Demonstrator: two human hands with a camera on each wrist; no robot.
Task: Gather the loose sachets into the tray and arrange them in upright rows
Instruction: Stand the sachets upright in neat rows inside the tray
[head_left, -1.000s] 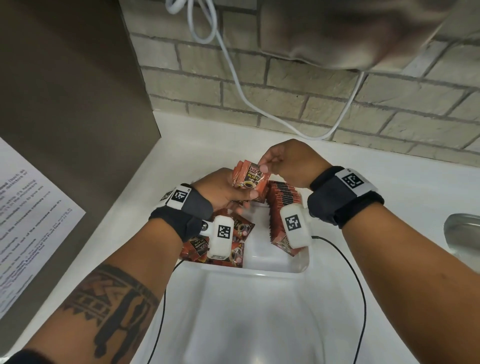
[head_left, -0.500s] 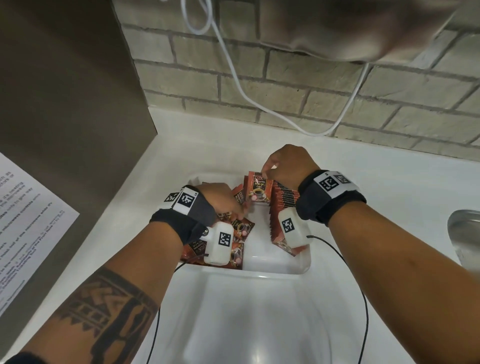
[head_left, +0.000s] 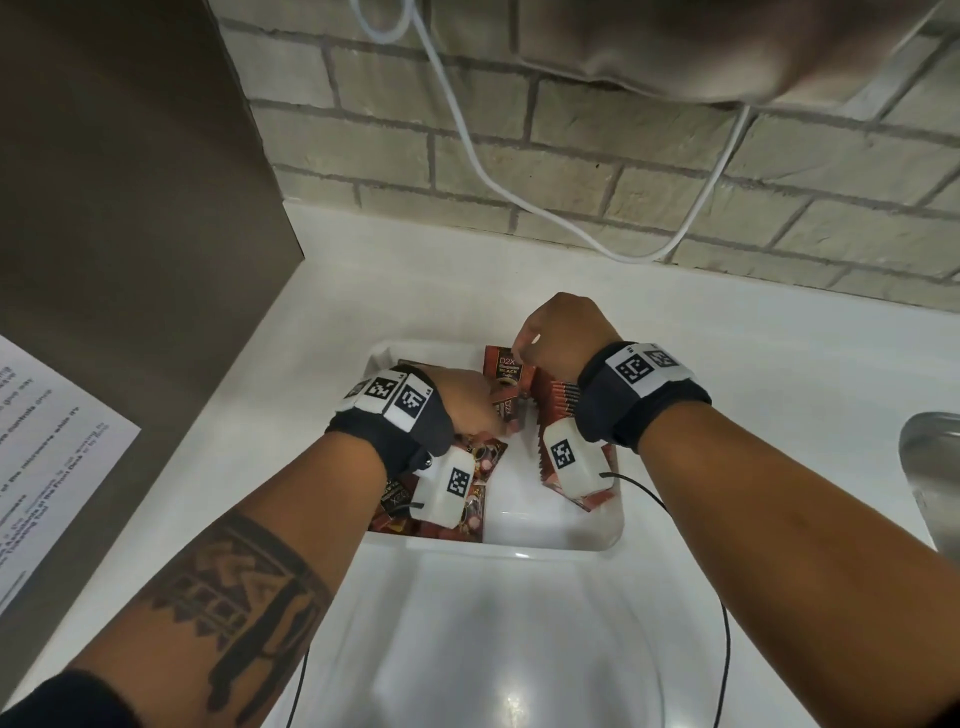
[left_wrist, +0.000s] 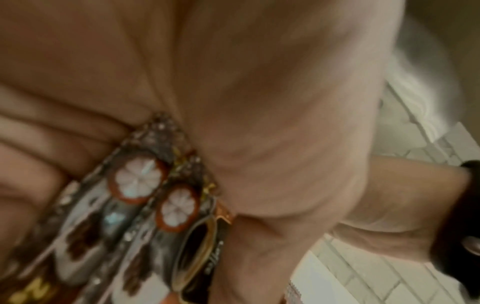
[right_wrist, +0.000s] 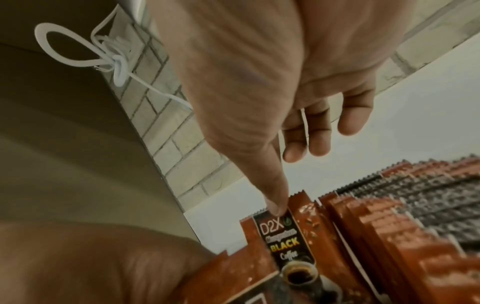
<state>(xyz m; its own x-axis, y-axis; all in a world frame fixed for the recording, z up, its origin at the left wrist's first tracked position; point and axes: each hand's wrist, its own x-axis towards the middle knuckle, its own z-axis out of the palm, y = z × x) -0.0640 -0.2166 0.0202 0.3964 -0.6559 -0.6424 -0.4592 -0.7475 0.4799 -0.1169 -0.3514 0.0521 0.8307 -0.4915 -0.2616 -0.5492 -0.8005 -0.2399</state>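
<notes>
A white tray (head_left: 566, 540) sits on the counter. A row of upright red-brown sachets (head_left: 558, 400) stands along its right side, also seen in the right wrist view (right_wrist: 389, 226). My right hand (head_left: 558, 332) pinches the top edge of one upright sachet (head_left: 506, 366) (right_wrist: 283, 238) at the row's far end, thumb tip (right_wrist: 276, 202) on its front. My left hand (head_left: 467, 400) grips a small bundle of sachets (head_left: 508, 411) (left_wrist: 145, 195) just left of the row. Loose sachets (head_left: 480, 460) lie flat on the tray's left side, partly hidden under my left wrist.
A glossy white basin (head_left: 509, 649) lies in front of the tray. A brown panel (head_left: 130, 156) with a printed sheet (head_left: 47, 457) stands to the left. Behind is a brick wall (head_left: 571, 156) with a hanging white cable (head_left: 519, 202). A metal rim (head_left: 935, 467) shows at the right edge.
My right hand drew one sachet from the bundle held up in my left hand and lowered it to the row's far end. My left hand sank into the tray with the rest.
</notes>
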